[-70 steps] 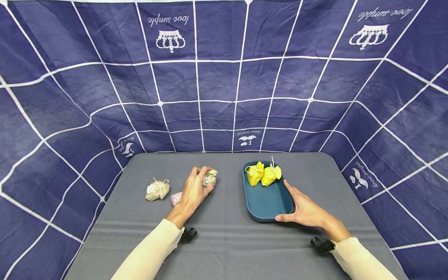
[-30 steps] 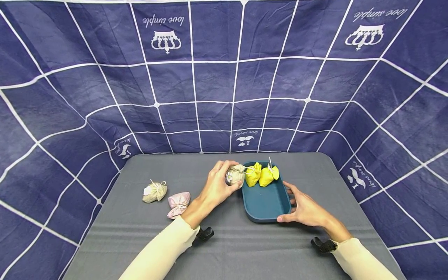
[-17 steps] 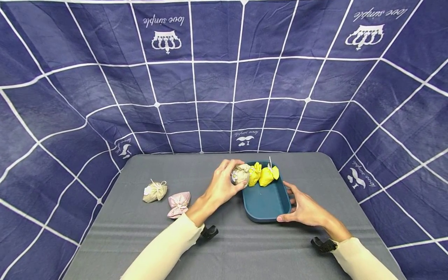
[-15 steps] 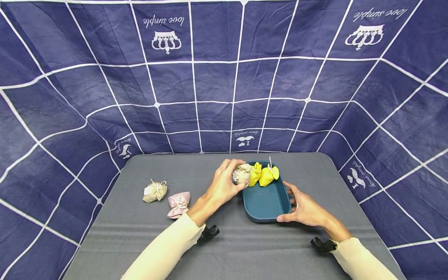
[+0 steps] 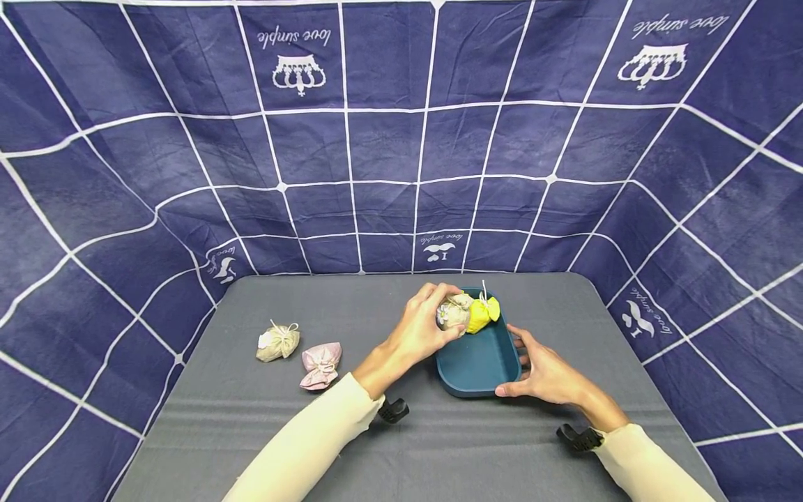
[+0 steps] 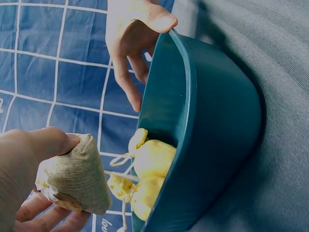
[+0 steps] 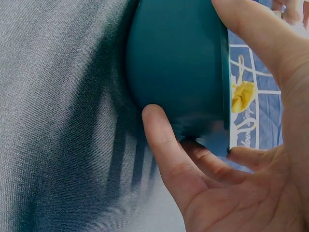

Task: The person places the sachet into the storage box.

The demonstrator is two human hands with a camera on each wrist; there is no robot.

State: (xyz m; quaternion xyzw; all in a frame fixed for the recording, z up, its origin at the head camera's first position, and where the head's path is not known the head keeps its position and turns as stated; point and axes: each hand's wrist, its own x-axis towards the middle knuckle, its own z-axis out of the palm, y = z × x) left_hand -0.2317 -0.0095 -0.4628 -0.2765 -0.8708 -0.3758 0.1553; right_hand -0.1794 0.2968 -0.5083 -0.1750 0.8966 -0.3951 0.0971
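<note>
Nearest you, your right hand (image 5: 546,369) has the blue tray (image 5: 479,362) by its near right corner, thumb on one side and fingers round the other. Ease off there and, I'd judge, a knock from the other side could slide it across the grey tablecloth (image 5: 439,450).

A little beyond, off to your left, the pink pouch (image 5: 321,361) lies tied on the cloth, with a plain beige pouch (image 5: 280,342) past it. And here's your left hand (image 5: 417,331), pinching the flower-trimmed beige pouch (image 6: 79,176) between thumb and fingers, up over the tray's far left part, not yet settled inside!

Near it, at the far end, sit two yellow pouches (image 6: 154,158), side by side. Tight quarters: come down too far left and your pouch could perch on the rim; too far right and it may land on them, or snag their loose white strings. Behind everything hangs the navy checked backdrop (image 5: 389,153).
</note>
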